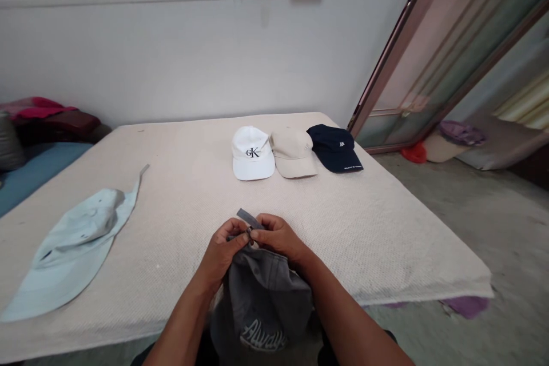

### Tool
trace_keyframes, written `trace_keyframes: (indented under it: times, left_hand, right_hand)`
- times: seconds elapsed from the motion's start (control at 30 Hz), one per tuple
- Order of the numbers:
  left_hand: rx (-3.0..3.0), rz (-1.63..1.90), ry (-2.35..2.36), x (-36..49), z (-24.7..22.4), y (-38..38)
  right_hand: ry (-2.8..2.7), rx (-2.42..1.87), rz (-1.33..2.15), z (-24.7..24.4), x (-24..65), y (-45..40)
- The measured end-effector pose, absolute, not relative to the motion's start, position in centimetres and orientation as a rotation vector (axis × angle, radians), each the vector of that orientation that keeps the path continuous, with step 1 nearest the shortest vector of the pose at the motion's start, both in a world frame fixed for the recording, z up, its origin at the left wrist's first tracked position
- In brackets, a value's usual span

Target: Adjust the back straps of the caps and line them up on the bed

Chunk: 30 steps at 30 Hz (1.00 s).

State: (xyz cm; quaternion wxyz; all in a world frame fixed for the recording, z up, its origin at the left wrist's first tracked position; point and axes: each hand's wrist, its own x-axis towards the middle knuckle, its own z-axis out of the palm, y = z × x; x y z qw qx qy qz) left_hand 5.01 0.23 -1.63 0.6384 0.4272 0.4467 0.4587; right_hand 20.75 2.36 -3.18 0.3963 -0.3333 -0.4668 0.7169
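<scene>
grey cap held over the near edge of the bed, its strap raised. left hand and right hand pinch the strap's buckle end together. judged best: keep fingertips close and pull the strap straight. three caps sit at the far edge; a pale blue hat lies near the left edge.

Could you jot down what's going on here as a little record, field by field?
Surface: bed with cream cover
Left hand: pinches the strap of the grey cap
Right hand: pinches the same strap, fingertips meeting the left's
Grey cap: near bed edge, lettering toward the camera
Far row, left to right: white cap, beige cap, navy cap
Left side: pale blue hat, lying flat
</scene>
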Motion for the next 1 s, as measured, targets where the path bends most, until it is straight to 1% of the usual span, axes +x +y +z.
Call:
trace_keyframes:
  times: [0.23, 0.5, 0.7, 1.0]
  left_hand:
    - [0.981, 1.048, 1.03, 5.1, -1.6, 0.0]
    - [0.718, 1.07, 0.972, 5.2, -1.7, 0.3]
    - [0.619, 1.096, 0.948, 4.9, -1.8, 0.2]
    - [0.588, 1.12, 0.94, 4.8, -2.1, 0.2]
  right_hand:
    - [-1.209, -0.907, 1.749, -3.2, 20.6, 2.4]
    - [-1.109, -0.882, 1.838, -2.0, 21.0, 2.2]
    - [-1.144, -0.918, 1.862, -2.3, 21.1, 2.2]
    - [-1.273, -1.007, 1.763, -2.6, 21.4, 2.4]
